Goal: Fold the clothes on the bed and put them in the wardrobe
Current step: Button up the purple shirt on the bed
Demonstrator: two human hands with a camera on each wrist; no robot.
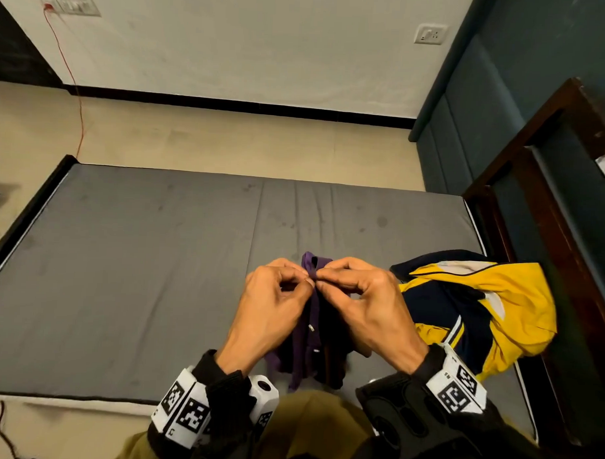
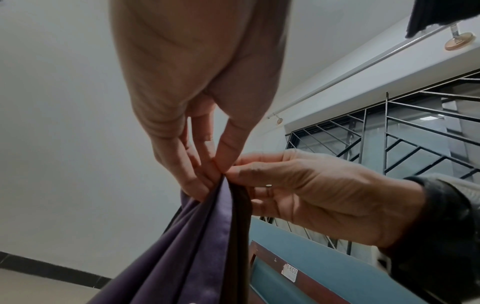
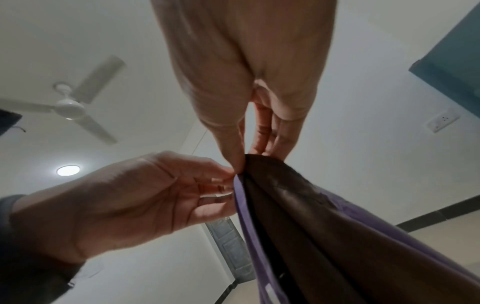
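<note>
Purple shirt (image 1: 312, 308) edge between both pinching hands, over the grey mattress (image 1: 128, 264).

The grey mattress (image 1: 138, 275) is taken as the landmark. Its whole left half and its far strip are seen bare, so passage there is unobstructed. Near its front edge, right of centre, the way is blocked by the purple garment (image 1: 311, 319), which is pinched at its top by the left hand (image 1: 274, 304) and the right hand (image 1: 367, 303). The mattress's right end is covered by a yellow and navy jacket (image 1: 480, 304). Beyond that end, movement is barred by the dark wooden bed frame (image 1: 542, 210).
</note>
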